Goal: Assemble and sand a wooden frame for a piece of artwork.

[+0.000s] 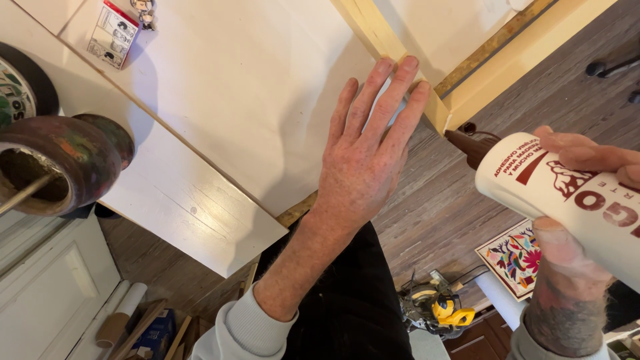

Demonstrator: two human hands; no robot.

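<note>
My left hand lies flat with fingers spread on a white board, its fingertips touching a pale wooden strip at the board's edge. My right hand grips a white glue bottle with a brown nozzle. The nozzle points at the corner where the wooden strip meets another pale wooden piece.
A round painted clay pot with a stick in it stands at the left on a second white board. A small printed card lies at the top left. Below on the wood floor sit a yellow power saw and a colourful embroidered panel.
</note>
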